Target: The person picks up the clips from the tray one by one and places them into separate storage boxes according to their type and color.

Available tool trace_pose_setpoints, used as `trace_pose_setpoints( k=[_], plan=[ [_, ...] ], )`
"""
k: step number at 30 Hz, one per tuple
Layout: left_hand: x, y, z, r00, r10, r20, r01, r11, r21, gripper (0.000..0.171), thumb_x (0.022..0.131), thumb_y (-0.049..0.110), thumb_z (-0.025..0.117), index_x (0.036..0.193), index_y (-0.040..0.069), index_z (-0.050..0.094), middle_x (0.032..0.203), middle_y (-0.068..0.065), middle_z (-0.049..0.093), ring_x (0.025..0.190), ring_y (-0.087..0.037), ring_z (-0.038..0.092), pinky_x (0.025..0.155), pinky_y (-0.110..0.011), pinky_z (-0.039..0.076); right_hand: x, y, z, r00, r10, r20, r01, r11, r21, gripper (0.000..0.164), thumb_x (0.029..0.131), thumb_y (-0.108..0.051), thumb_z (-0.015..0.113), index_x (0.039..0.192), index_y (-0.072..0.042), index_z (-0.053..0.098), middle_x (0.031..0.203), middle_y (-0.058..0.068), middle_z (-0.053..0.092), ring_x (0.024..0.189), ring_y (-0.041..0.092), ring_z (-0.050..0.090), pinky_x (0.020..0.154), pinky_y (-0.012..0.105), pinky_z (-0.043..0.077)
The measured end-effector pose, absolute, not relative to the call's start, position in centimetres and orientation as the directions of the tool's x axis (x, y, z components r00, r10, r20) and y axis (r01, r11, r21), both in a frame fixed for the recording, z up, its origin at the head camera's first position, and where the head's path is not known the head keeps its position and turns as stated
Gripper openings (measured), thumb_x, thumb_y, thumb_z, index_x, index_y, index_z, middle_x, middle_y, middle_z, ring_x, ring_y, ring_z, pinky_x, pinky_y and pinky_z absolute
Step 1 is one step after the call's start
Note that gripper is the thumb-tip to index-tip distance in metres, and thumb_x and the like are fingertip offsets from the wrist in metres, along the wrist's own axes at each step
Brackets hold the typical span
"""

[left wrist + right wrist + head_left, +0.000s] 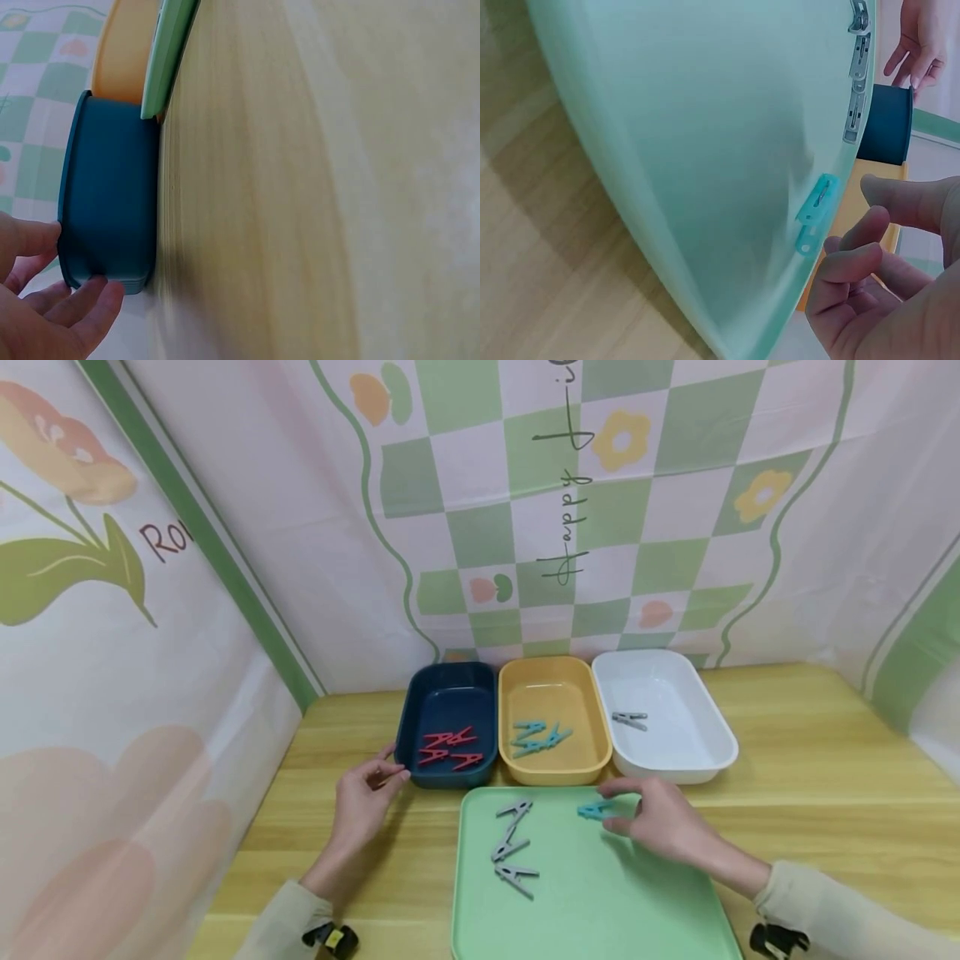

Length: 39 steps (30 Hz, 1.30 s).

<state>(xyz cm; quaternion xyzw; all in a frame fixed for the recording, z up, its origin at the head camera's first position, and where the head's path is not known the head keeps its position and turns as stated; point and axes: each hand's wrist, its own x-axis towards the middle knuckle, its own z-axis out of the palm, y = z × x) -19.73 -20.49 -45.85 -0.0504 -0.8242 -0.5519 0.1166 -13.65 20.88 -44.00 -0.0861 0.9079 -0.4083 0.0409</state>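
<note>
My left hand [363,802] touches the near left corner of a dark blue box [405,727], its fingers [97,315] against the outside and rim. My right hand [663,818] hovers over the far part of a green tray [600,902], thumb and fingers parted around a turquoise clothespin [592,811]. In the right wrist view that clothespin [817,206] lies on the tray, apart from the fingertips. Three grey clothespins [513,812] lie in a column on the tray's left side. The box at my left hand contains several red clothespins [450,747].
A yellow box [555,685] with several turquoise clothespins [536,739] stands in the middle of the row. On its right, a white box [675,718] contains grey clothespin pieces [630,719]. A patterned cloth [465,485] hangs behind the wooden table [825,752].
</note>
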Motion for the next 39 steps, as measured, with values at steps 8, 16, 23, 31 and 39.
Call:
trace_pose_setpoints(
  k=[8,16,23,31,39],
  plan=[
    [-19.8,-20.5,-45.9,-0.966,-0.047,0.253,0.216,0.382,0.898,0.005,0.094,-0.001,0.079,0.095,-0.005,0.077,0.142,-0.015,0.065,0.123,-0.033,0.067,0.083,-0.022,0.06,-14.1,20.9,-44.5,-0.981,-0.193,0.025,-0.151,0.673,-0.724,0.057,0.069,0.003,0.089,0.124,0.005,0.071,0.119,0.021,0.074,0.064,0.024,0.061,0.056,0.032,0.053],
    [-19.8,-20.5,-46.1,-0.97,-0.049,0.239,0.204,0.375,0.904,0.003,0.095,0.0,0.078,0.096,-0.002,0.077,0.141,-0.013,0.066,0.126,-0.031,0.066,0.084,-0.022,0.06,-14.4,20.2,-44.8,-0.978,-0.208,0.019,-0.159,0.682,-0.714,0.051,0.067,0.008,0.088,0.115,0.0,0.076,0.106,0.008,0.077,0.101,0.031,0.069,0.079,0.044,0.058],
    [-19.7,-20.5,-46.0,-0.969,-0.047,0.243,0.207,0.383,0.9,0.003,0.094,0.001,0.079,0.097,-0.001,0.078,0.142,-0.014,0.065,0.125,-0.032,0.066,0.084,-0.023,0.06,-14.6,19.6,-44.5,-0.981,-0.191,-0.031,-0.111,0.683,-0.722,0.054,0.068,0.004,0.09,0.12,-0.003,0.076,0.116,0.012,0.076,0.077,0.023,0.062,0.064,0.036,0.054],
    [-19.9,-20.6,-46.0,-0.964,-0.044,0.26,0.223,0.393,0.892,0.004,0.094,0.0,0.079,0.096,-0.003,0.077,0.142,-0.014,0.065,0.124,-0.032,0.067,0.084,-0.024,0.061,-14.6,20.3,-44.6,-0.983,-0.184,-0.015,-0.123,0.716,-0.687,0.061,0.065,-0.002,0.095,0.122,0.004,0.073,0.115,0.016,0.075,0.117,0.045,0.065,0.102,0.065,0.049],
    [-19.9,-20.6,-46.0,-0.964,-0.042,0.263,0.227,0.382,0.896,0.005,0.094,0.0,0.079,0.096,-0.004,0.077,0.142,-0.014,0.065,0.127,-0.032,0.065,0.084,-0.023,0.06,-14.7,20.3,-44.8,-0.986,-0.161,-0.04,-0.093,0.738,-0.668,0.049,0.066,-0.006,0.096,0.111,-0.001,0.078,0.107,0.011,0.075,0.106,0.037,0.067,0.094,0.059,0.054]
  ],
)
